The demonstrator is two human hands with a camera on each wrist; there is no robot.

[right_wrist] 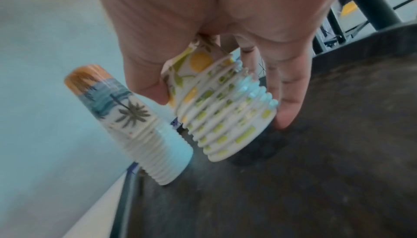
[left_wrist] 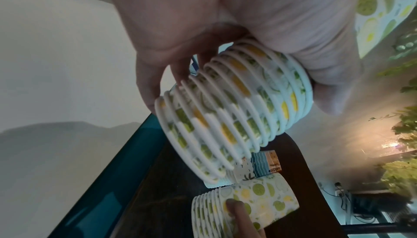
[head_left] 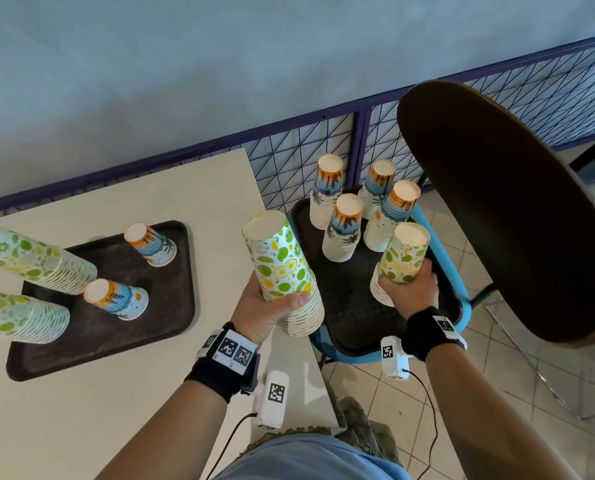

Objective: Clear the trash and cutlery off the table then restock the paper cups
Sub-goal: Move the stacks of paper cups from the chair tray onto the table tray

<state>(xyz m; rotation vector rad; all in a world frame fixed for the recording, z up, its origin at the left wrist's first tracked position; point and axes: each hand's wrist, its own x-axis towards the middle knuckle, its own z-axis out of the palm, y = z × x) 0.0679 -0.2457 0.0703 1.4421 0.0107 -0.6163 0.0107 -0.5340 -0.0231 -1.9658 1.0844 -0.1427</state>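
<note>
My left hand [head_left: 272, 306] grips a stack of lime-and-lemon paper cups [head_left: 282, 268], upside down, held in the air between the table and the chair; the same stack [left_wrist: 225, 113] fills the left wrist view. My right hand [head_left: 408, 289] grips a second lime-print stack [head_left: 401, 258] that stands on the black tray [head_left: 344, 299] on the blue chair; this stack [right_wrist: 223, 117] shows in the right wrist view. Several palm-print stacks [head_left: 344, 230] stand on that tray behind it. On the table's dark tray [head_left: 116, 327] stand two palm-print cups [head_left: 150, 244] and two lime stacks [head_left: 36, 261].
The beige table [head_left: 98, 410] ends just left of the blue chair [head_left: 462, 306]. A dark round tabletop [head_left: 514, 209] overhangs the chair on the right. A purple wire fence [head_left: 358, 140] runs behind. Tiled floor [head_left: 497, 410] lies below.
</note>
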